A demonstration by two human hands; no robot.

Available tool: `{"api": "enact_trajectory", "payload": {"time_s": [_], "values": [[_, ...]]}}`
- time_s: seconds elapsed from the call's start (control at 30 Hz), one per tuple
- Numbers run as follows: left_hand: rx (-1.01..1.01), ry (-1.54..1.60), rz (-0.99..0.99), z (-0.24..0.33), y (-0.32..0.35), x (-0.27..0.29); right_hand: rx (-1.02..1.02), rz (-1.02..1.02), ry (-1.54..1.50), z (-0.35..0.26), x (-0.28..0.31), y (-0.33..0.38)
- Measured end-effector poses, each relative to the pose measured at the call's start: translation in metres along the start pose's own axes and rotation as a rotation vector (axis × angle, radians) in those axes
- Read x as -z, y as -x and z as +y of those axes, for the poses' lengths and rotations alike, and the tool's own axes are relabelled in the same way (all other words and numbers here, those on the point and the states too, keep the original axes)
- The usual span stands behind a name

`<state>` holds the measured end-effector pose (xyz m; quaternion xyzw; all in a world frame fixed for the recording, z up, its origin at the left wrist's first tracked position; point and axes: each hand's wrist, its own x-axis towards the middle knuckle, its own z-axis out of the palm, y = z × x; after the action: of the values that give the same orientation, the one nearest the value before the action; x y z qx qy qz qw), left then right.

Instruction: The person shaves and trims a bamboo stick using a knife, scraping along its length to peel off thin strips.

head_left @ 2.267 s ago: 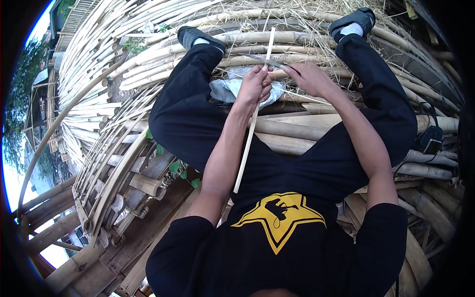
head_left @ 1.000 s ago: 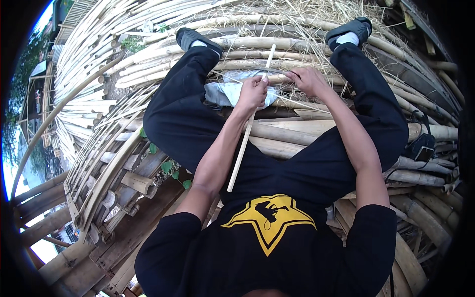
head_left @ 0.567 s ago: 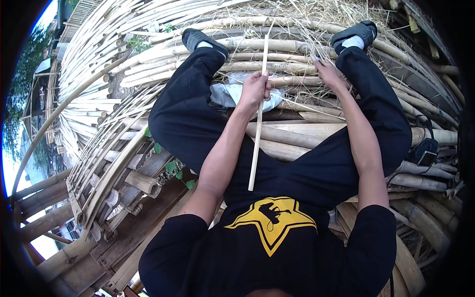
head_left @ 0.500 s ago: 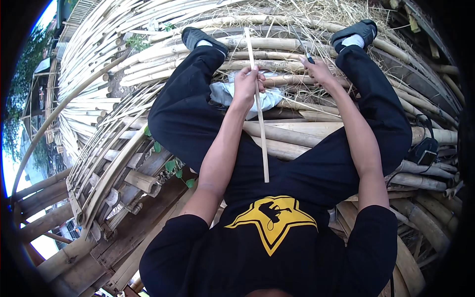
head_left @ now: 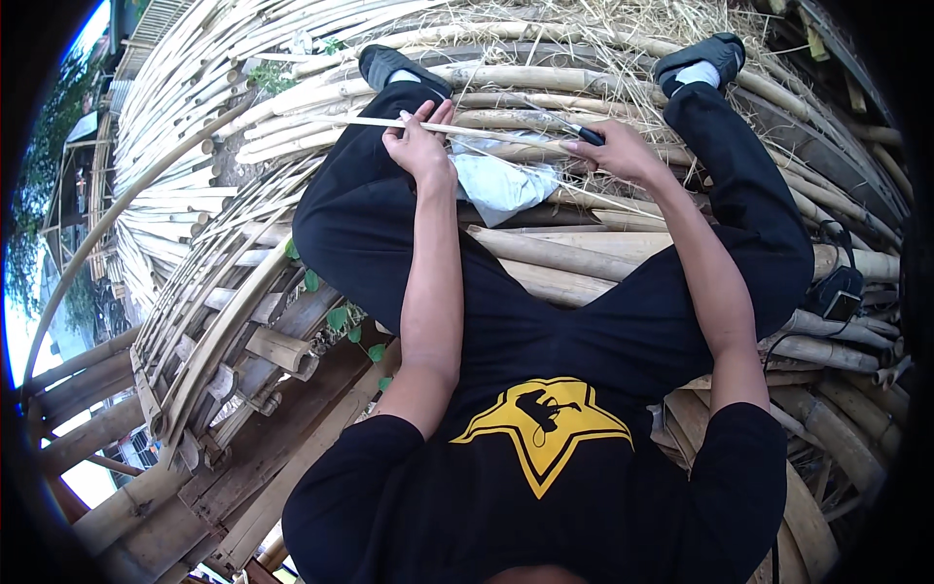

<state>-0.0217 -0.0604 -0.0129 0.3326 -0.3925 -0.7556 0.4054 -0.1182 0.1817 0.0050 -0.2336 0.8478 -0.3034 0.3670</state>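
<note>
I sit on a pile of bamboo poles with my legs spread. My left hand grips a thin pale bamboo strip that lies almost level across my left knee and reaches toward my right hand. My right hand is closed on a knife with a dark handle, its blade pointing left toward the strip. A crumpled white cloth or bag lies between my legs just under both hands.
Thick bamboo poles run under my legs, with dry straw beyond my feet. Stacks of split bamboo slats fan out to the left. A wooden frame with green leaves lies below my left thigh. A small dark device rests at right.
The strip has swung from pointing down along my lap to lying nearly level across my left knee. My right hand moved back toward it, now holding the knife at it.
</note>
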Motion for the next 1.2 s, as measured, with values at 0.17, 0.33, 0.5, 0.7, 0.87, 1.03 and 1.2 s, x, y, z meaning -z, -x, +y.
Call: {"api": "enact_trajectory", "payload": {"time_s": [0.17, 0.33, 0.5, 0.7, 0.87, 1.03, 1.2], "values": [[0.073, -0.265, -0.032, -0.009, -0.005, 0.007, 0.148, 0.359, 0.251, 0.012, 0.014, -0.003], [-0.344, -0.837, 0.090, 0.004, 0.019, -0.007, -0.064, 0.285, 0.309, 0.014, 0.041, 0.001], [-0.925, -1.452, -0.215, 0.012, 0.030, -0.011, -0.059, 0.261, 0.365, 0.009, 0.058, 0.007], [-0.379, -1.471, -0.718, 0.007, 0.035, -0.016, -0.008, 0.463, 0.404, 0.028, 0.076, 0.016], [-0.236, -1.289, -0.979, -0.006, 0.043, -0.014, -0.032, 0.599, 0.470, 0.052, 0.086, 0.013], [-0.499, -1.182, -0.895, -0.014, 0.033, -0.010, -0.063, 0.427, 0.424, 0.039, 0.089, 0.021], [-0.394, -1.218, -0.869, -0.010, 0.037, -0.014, -0.183, 0.307, 0.488, 0.018, 0.097, 0.026]]}}
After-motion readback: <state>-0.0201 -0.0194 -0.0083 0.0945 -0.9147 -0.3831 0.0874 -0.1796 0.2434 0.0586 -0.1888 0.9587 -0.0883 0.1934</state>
